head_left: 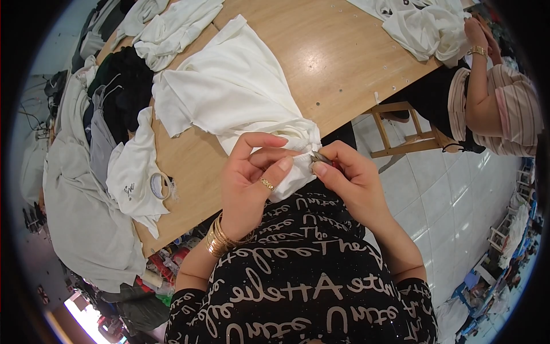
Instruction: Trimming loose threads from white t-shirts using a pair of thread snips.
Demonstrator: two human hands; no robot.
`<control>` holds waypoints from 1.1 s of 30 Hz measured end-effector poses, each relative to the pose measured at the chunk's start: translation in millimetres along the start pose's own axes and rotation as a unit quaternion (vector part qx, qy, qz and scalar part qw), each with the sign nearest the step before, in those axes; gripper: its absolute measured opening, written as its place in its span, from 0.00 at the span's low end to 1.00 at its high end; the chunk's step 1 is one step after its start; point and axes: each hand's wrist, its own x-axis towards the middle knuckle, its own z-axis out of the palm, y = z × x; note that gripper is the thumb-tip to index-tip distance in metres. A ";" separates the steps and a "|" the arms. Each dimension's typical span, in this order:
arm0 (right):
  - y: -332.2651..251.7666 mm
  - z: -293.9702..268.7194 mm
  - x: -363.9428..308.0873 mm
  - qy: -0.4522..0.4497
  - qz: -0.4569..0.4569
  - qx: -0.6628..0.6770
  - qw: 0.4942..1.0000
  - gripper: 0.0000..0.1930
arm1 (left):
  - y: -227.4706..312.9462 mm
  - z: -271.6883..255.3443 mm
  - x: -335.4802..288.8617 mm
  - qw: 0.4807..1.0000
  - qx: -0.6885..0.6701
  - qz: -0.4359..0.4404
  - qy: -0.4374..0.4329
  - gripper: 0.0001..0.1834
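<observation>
A white garment (229, 86) lies spread over the table, and its gathered near end hangs past the edge toward my lap. My left hand (258, 169) pinches a fold of that cloth between thumb and fingers. In my right hand (349, 178) is a small pair of thread snips (318, 156), mostly hidden by the fingers. Their dark metal tips touch the cloth edge, just right of my left fingertips.
The wooden table (338, 57) carries white garments (175, 34), a black cloth pile (127, 86) and a tape roll (157, 186) on a white piece. A co-worker (487, 103) handles white cloth (427, 31) at right. A wooden stool (401, 132) stands on the tiled floor.
</observation>
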 end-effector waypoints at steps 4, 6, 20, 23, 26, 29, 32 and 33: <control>-2.6 0.8 1.5 0.002 0.004 0.014 1.000 0.08 | -1.5 -0.1 0.2 1.000 0.013 0.013 -0.006 0.14; -7.3 0.4 3.0 -0.018 0.047 0.056 0.997 0.08 | -3.8 0.8 0.7 0.998 0.047 0.046 -0.013 0.13; 6.9 -2.8 14.5 -0.068 0.144 0.280 0.947 0.15 | -19.9 0.1 1.3 0.969 0.171 0.174 -0.028 0.11; 8.5 -1.1 14.9 -0.059 0.132 0.306 0.941 0.16 | -19.8 0.5 -0.1 0.970 0.177 0.164 -0.025 0.11; 8.1 -2.4 14.8 -0.045 0.123 0.298 0.946 0.16 | -20.1 -1.2 0.8 0.972 0.158 0.173 -0.034 0.11; 12.2 -14.6 13.8 -0.008 0.074 0.353 0.933 0.17 | -19.8 -4.6 0.5 0.973 0.162 0.163 -0.031 0.11; -6.4 -44.8 12.6 0.061 -0.024 0.297 0.953 0.18 | -20.7 -12.9 0.9 0.977 0.156 0.142 -0.006 0.11; -9.7 -49.7 12.4 0.116 -0.053 0.237 0.963 0.17 | -20.8 -13.1 1.0 0.981 0.144 0.133 -0.006 0.11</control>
